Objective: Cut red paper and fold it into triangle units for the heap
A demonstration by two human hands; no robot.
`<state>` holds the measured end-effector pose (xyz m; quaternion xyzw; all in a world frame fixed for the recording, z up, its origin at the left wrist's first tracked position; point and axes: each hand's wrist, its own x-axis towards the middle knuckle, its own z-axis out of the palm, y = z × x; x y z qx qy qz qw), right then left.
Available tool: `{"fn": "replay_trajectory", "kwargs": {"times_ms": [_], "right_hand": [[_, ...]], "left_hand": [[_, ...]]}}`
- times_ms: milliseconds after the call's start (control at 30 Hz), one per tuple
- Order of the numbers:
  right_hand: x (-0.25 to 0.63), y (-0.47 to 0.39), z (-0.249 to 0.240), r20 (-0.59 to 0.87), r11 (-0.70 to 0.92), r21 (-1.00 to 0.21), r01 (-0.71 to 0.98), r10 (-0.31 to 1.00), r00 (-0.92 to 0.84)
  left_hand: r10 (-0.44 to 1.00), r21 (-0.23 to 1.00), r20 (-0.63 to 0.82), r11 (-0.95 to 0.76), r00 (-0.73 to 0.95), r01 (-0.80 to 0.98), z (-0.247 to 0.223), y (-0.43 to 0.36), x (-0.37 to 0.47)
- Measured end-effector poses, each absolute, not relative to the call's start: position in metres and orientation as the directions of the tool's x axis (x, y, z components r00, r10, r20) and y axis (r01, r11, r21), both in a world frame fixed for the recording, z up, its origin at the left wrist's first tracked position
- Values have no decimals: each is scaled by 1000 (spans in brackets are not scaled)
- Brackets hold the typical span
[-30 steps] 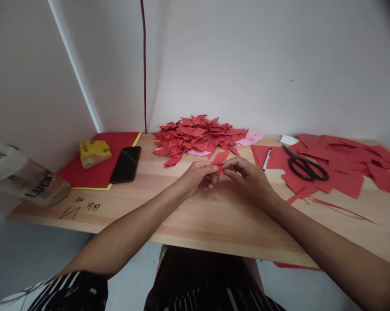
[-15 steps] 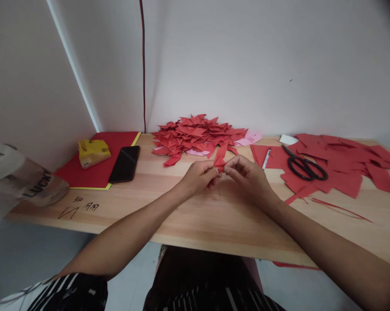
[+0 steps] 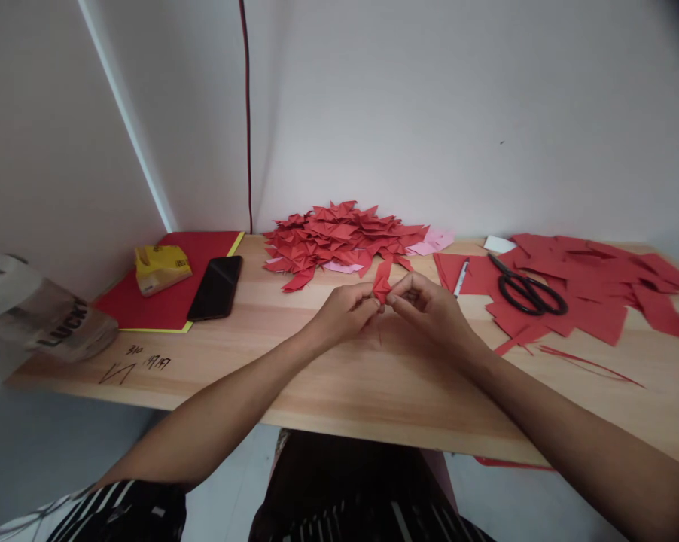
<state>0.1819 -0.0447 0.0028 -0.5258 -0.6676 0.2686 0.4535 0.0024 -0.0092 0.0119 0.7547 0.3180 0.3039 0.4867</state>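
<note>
Between my two hands, above the middle of the wooden table, is a small folded red paper piece (image 3: 382,286). My left hand (image 3: 348,310) pinches its left side with thumb and fingers. On its right side my right hand (image 3: 427,302) grips it by the fingertips, with the other fingers curled. One flap of the paper points up and away from me. Just behind the hands lies a heap of folded red paper pieces (image 3: 339,233), with some pink paper (image 3: 434,241) at its right edge.
To the right, black scissors (image 3: 528,292) and a pen (image 3: 461,277) lie on loose red paper sheets (image 3: 593,282), near thin red strips (image 3: 591,363). Leftward are a black phone (image 3: 215,287), a yellow packet (image 3: 163,269) on red sheets (image 3: 147,310), and a bottle (image 3: 71,324).
Both hands stay pinched on the red paper in nearly the same place. More of the folded piece shows between the fingertips now. The whole view has shifted very slightly.
</note>
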Motion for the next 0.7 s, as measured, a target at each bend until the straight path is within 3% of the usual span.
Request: {"fn": "replay_trajectory", "kwargs": {"times_ms": [333,567,700], "right_hand": [[183,-47,2,338,317,-820,476,940,-44],[181,-42,2,231,235,-927,293,972,-50],[183,-44,3,251,297,-853,428,954,-161]], "left_hand": [[799,908,188,-363,571,209,7,-8,6],[798,923,205,-350,567,159,10,-8,4],[782,922,189,-350,594,167,9,-7,3]]}}
